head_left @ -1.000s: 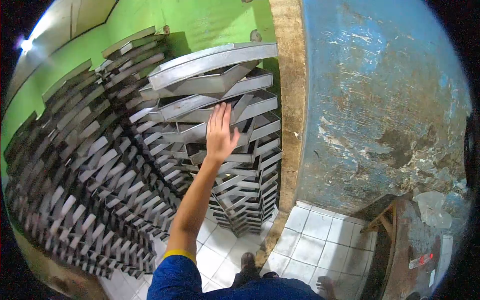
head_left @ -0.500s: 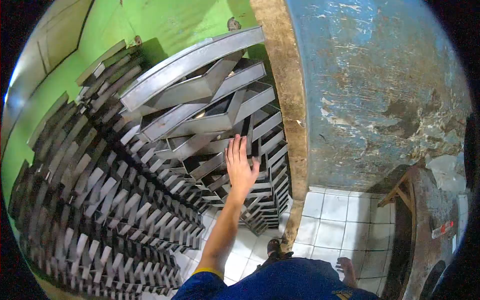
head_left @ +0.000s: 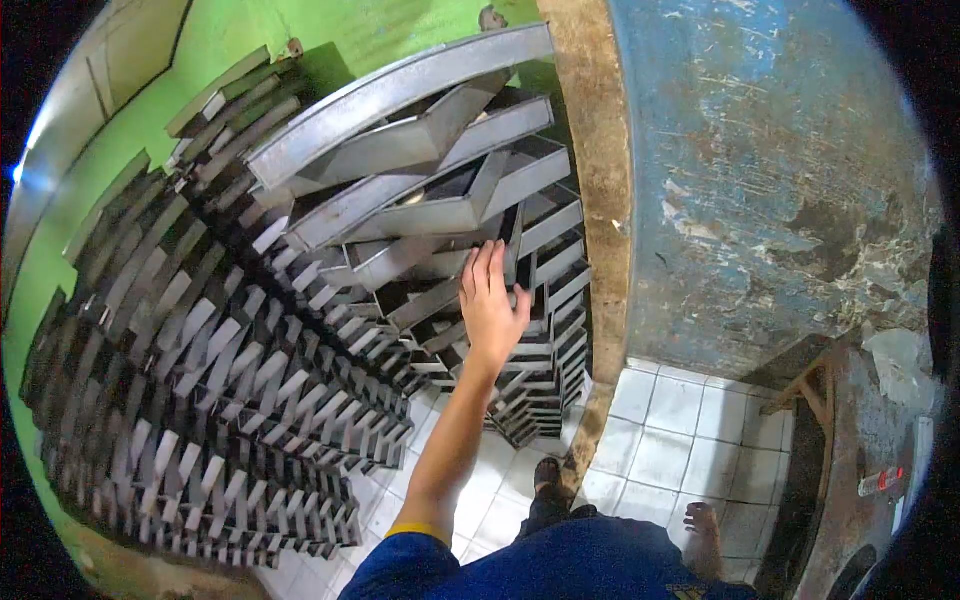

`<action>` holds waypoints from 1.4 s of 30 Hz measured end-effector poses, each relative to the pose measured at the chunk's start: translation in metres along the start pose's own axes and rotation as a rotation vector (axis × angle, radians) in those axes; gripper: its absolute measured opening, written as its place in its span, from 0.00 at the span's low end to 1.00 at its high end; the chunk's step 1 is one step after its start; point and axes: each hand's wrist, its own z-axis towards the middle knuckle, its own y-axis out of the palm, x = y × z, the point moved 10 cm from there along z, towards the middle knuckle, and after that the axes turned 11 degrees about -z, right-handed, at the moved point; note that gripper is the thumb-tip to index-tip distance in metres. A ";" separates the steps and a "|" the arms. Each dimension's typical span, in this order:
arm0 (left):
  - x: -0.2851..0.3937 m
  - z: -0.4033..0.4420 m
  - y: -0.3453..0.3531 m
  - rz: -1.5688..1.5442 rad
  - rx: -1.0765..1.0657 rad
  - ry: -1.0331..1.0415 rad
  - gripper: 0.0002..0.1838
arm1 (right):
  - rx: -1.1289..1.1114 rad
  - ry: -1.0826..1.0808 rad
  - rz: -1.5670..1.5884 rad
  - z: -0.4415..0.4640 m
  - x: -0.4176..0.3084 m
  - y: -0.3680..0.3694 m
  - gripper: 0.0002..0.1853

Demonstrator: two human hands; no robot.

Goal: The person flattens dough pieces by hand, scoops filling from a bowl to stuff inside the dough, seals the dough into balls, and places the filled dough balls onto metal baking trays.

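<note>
Before green wall (head_left: 390, 22), at front of metal trays (head_left: 400, 85), reaching with left hand (head_left: 492, 302), opened; above tiled floor (head_left: 668, 412), having right hand (head_left: 702, 520), grip impossible to tell.

A person wears a dark blue short-sleeved shirt (head_left: 560, 560), its left sleeve (head_left: 405, 565) edged in a yellow band (head_left: 420, 530), a pale striped logo (head_left: 688, 592) partly visible low on the front. Dark trousers (head_left: 548, 512) meet a dark, open sandal (head_left: 547, 478); the left hand (head_left: 492, 308) and right hand (head_left: 702, 520) are bare.
</note>
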 end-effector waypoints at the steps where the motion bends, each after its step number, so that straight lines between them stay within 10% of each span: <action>1: 0.001 0.000 0.000 0.000 -0.004 -0.005 0.41 | -0.160 -0.021 0.377 -0.006 0.022 -0.003 0.21; 6: 0.009 0.000 -0.004 -0.015 0.026 0.012 0.41 | 0.305 0.195 -0.243 -0.057 0.032 -0.004 0.19; 31: -0.011 -0.011 0.002 0.011 0.004 0.055 0.45 | 0.241 0.095 -0.094 -0.022 0.022 -0.001 0.17; 33: -0.053 -0.040 -0.011 0.176 0.207 0.024 0.33 | 0.195 0.037 -0.060 -0.036 0.008 0.011 0.18; 35: -0.099 -0.055 -0.035 0.312 0.174 -0.296 0.35 | 0.268 0.026 -0.113 -0.057 -0.002 0.021 0.18; 42: -0.067 -0.072 -0.013 0.129 -0.095 -0.114 0.40 | 0.146 0.183 -0.105 -0.058 0.053 0.003 0.30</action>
